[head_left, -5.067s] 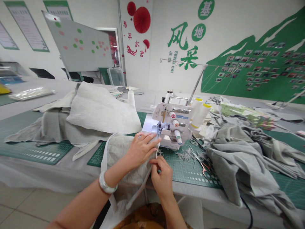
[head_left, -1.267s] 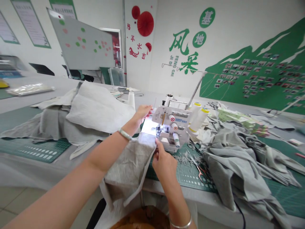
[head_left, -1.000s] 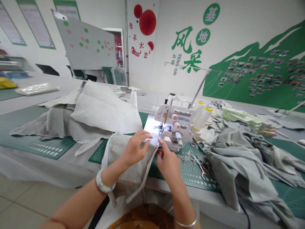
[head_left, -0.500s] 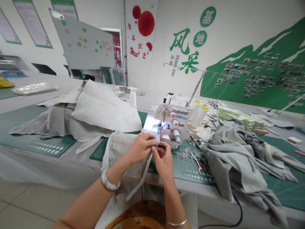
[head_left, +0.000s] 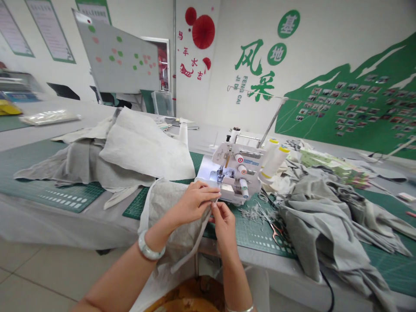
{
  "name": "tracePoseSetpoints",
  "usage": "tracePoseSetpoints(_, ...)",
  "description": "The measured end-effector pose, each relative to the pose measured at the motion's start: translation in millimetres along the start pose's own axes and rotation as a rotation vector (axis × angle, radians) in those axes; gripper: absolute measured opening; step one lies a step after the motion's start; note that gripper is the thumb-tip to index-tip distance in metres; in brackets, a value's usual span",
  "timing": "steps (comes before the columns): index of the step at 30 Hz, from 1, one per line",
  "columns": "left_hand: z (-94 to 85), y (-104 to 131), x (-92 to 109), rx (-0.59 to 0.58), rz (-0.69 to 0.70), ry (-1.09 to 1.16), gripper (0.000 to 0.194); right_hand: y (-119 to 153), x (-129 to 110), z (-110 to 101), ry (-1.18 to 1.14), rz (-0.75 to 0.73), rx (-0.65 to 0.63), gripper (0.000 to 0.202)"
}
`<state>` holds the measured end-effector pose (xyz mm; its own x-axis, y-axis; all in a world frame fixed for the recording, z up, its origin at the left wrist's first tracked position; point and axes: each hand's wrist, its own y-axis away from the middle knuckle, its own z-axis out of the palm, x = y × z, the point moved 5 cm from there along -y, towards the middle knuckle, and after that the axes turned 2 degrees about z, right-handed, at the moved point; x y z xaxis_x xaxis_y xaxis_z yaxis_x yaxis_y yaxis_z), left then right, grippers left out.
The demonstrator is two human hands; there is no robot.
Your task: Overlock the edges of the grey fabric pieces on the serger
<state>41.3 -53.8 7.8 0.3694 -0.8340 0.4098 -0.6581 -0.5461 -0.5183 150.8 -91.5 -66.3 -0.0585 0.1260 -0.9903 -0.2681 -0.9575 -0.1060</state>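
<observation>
Head view: cloth [head_left: 169, 201] lies in front of machine [head_left: 234, 161], left hand [head_left: 194, 203] on top, grip unclear, right hand [head_left: 224, 222] pinching its edge close by; bin [head_left: 163, 104] behind-left of machine, contents unclear.

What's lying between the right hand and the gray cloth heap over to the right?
In the head view, pale clippings and scissors lie between the right hand and the gray cloth heap, on a green cutting mat.
</observation>
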Motion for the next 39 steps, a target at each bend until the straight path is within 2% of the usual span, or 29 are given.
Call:
tracePoseSetpoints(6,2.6,-0.4,-1.1,-0.015,-0.014,-0.027,0.045,-3.3,-3.0,0.9,0.099,-0.055,-0.003,0.021)
tracePoseSetpoints(16,6.0,-1.6,-5.0,-0.005,-0.011,-0.038,0.04,-2.4,-9.1,2.2,0.25,-0.115,0.071,0.005)
tracePoseSetpoints(22,6.8,-1.9,-3.2,-0.027,-0.018,-0.09,0.046,-2.7,-11.1,0.9,0.139,-0.101,0.139,0.02)
tracePoseSetpoints(27,8.2,-1.5,-3.2,-0.02,-0.012,-0.099,0.043,-1.9,-10.2,-3.0,0.17,-0.077,0.14,0.03)
tracePoseSetpoints(34,7.3,-2.3,-2.7,0.037,0.006,-0.086,0.045,0.8,-11.4,-5.4,0.273,-0.083,0.117,0.03)
tracePoseSetpoints(39,8.6,-3.0,-1.9,0.045,-0.008,-0.104,0.043,2.0,-14.3,-3.7,0.26,-0.103,0.07,0.022)
